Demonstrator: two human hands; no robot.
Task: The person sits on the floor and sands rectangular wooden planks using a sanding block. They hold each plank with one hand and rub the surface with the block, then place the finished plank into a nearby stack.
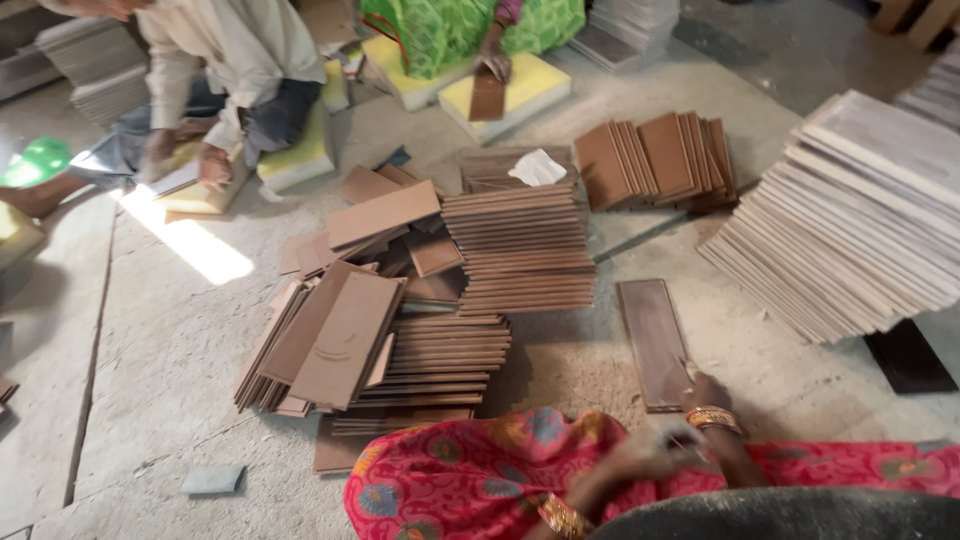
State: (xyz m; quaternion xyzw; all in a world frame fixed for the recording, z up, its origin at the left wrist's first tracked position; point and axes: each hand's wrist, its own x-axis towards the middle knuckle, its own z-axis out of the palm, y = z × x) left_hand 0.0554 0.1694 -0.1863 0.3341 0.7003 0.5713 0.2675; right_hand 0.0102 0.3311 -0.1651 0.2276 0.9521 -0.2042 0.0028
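Note:
My right hand (706,392), with bangles at the wrist, rests on the near end of a long brown board (652,335) that lies flat on the concrete floor. My left hand (648,452) is blurred, just below and left of the right one, over my red flowered cloth (470,470). Its fingers are curled, with something small and pale at the tips; I cannot make out what. Left of the board stand fanned piles of similar brown boards (520,250).
Loose brown boards (345,335) lean in a heap at centre left. A big slanted stack of pale boards (860,220) fills the right. Two other people sit at the back on yellow foam pads (520,90), one with a hand on a board. A small grey block (212,479) lies near left.

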